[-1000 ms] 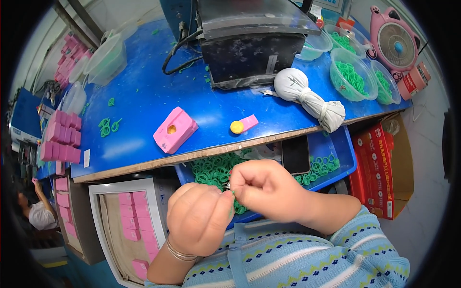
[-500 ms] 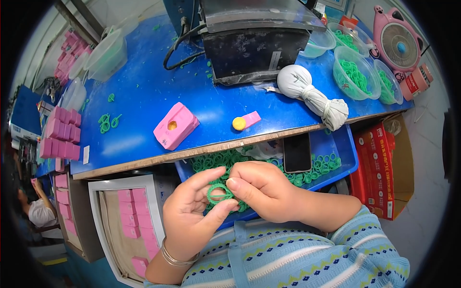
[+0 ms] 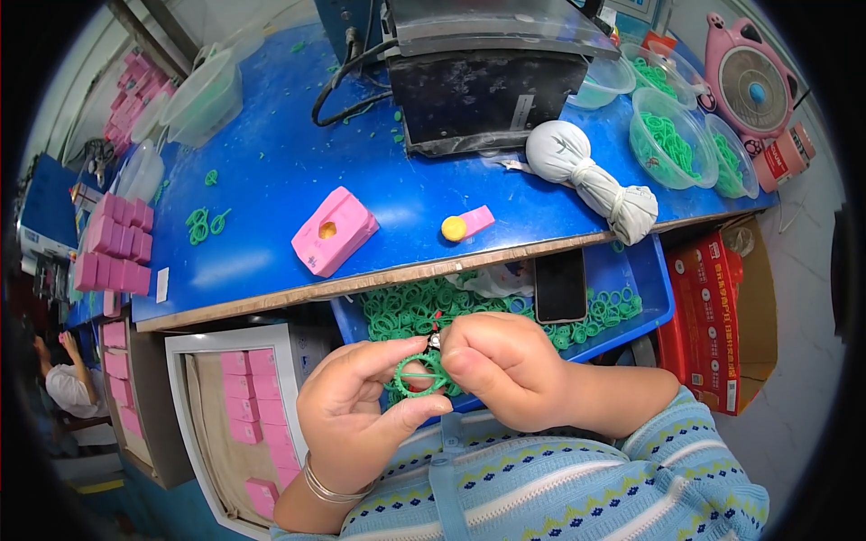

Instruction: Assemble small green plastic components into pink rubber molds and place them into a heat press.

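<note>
Between the thumb and fingers of my left hand [image 3: 347,401] is a green toothed ring [image 3: 399,379] with a thin bar across it. My right hand [image 3: 510,370] is closed right beside the ring, its thumb pressed against the curled index finger. A small silver and red piece [image 3: 435,340] shows at its fingertips; what it belongs to is hidden in the hand. Below both hands, a blue tray [image 3: 657,298] holds a heap of similar green rings [image 3: 410,308]. A dark phone [image 3: 560,287] rests on the tray's contents.
On the blue table [image 3: 262,207] lie a pink mould block [image 3: 336,239], a small pink piece with a yellow end [image 3: 467,224] and a tied white cloth bag [image 3: 591,171]. Behind stands a black machine [image 3: 483,99]. Pink blocks [image 3: 245,410] fill a framed tray at left.
My right hand has shifted slightly right and down, uncovering the silver and red piece. The ring now faces the view more fully in my left hand.
</note>
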### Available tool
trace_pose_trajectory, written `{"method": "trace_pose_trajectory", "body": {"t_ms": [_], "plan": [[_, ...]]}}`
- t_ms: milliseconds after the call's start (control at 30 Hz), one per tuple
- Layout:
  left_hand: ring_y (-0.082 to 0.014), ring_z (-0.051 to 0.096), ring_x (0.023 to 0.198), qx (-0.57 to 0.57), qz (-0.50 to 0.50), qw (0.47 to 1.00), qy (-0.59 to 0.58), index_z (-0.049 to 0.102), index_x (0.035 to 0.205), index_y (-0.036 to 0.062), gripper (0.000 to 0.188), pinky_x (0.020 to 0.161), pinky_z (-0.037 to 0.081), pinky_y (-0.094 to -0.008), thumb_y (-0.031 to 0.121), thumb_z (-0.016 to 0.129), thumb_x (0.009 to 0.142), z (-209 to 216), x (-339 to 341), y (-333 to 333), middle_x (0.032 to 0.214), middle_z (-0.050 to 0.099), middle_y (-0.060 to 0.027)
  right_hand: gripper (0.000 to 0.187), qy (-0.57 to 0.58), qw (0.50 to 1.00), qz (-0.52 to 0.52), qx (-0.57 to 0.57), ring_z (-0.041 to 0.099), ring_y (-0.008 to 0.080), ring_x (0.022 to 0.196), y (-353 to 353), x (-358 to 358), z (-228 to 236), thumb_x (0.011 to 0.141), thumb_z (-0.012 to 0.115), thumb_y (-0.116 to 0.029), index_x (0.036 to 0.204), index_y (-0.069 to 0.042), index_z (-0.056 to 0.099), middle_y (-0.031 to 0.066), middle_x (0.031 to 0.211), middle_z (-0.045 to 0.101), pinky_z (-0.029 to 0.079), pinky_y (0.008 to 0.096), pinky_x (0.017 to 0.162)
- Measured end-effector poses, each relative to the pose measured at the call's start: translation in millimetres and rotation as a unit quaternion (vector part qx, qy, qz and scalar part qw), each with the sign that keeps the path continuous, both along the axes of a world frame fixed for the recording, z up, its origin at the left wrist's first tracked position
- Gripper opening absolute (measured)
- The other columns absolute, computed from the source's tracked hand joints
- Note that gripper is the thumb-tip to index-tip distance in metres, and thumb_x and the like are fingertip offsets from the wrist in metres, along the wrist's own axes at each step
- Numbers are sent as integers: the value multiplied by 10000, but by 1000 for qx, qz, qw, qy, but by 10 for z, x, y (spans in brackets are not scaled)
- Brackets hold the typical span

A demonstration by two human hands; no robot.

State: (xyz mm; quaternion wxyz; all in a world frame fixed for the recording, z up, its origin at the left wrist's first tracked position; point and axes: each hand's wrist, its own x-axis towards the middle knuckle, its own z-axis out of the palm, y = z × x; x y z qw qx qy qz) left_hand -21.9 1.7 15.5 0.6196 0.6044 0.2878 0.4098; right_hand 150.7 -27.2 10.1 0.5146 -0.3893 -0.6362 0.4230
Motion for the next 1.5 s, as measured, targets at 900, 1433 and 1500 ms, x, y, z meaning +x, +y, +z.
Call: {"method": "trace_pose_trajectory", "body": {"t_ms": [900, 1433, 1500], "plan": [[-130, 585, 810, 15, 27, 1000, 7, 548, 1064, -63, 458, 737, 509, -260, -67, 742, 649, -9, 31, -51, 925, 563, -86, 65, -46, 992, -29, 112, 430, 192, 487, -13, 71, -57, 770, 545, -57, 738, -23, 499, 61, 616, 487, 334, 310, 454], [-220, 605, 621, 384, 54, 873, 297, 642, 926, 22, 275, 555, 474, -290, -10, 681, 655, 273, 44, 39, 786, 649, -111, 178, -208, 925, -97, 302, 459, 213, 488, 13, 103, -73, 587, 674, -65, 696, -45, 535, 54, 598, 450, 322, 318, 457], [-219, 605, 620, 396, 60, 865, 301, 641, 917, 27, 277, 554, 477, -292, -15, 681, 646, 271, 51, 28, 781, 648, -107, 179, -205, 925, -99, 304, 458, 210, 487, 11, 94, -74, 586, 676, -67, 694, -45, 535, 52, 598, 449, 320, 315, 457]]}}
